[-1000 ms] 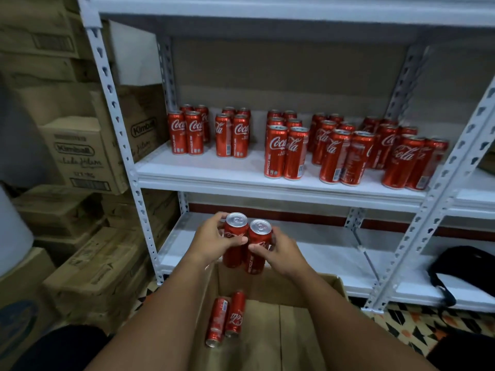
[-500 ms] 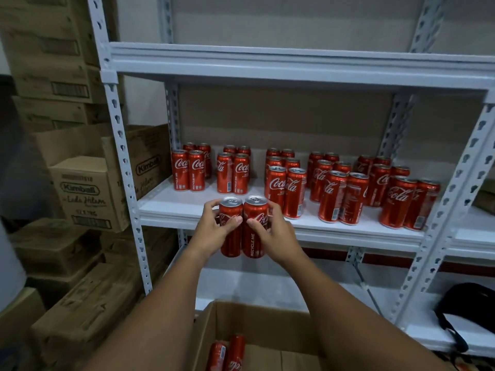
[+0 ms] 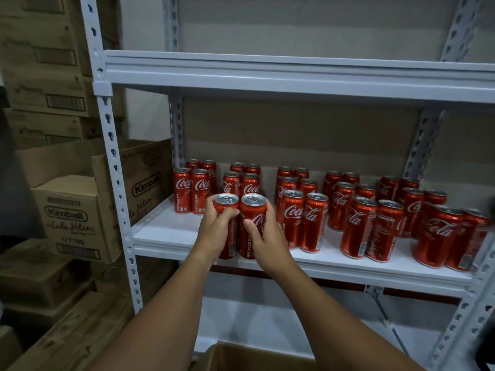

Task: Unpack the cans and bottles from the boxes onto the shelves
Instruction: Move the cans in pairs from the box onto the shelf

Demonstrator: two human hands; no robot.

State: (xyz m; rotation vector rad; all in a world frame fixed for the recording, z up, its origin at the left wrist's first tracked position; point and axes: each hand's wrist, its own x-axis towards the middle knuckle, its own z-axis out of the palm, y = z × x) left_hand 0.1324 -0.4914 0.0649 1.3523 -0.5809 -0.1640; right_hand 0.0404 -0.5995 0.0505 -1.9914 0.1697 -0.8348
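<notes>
On the white shelf (image 3: 166, 234), near its front edge, left hand (image 3: 214, 231) and right hand (image 3: 263, 236) each grasp one can: left can (image 3: 227, 203), right can (image 3: 253, 210). Better set both flat, then push them back together.

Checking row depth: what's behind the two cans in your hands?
Behind the two held cans, gripped by left hand and right hand, stand four Coca-Cola cans; their lower halves are covered.

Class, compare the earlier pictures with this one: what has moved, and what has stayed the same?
Both hands, left and right, carried the two cans up from the box to the shelf front, still gripping one each. The shelved cans stayed put.
</notes>
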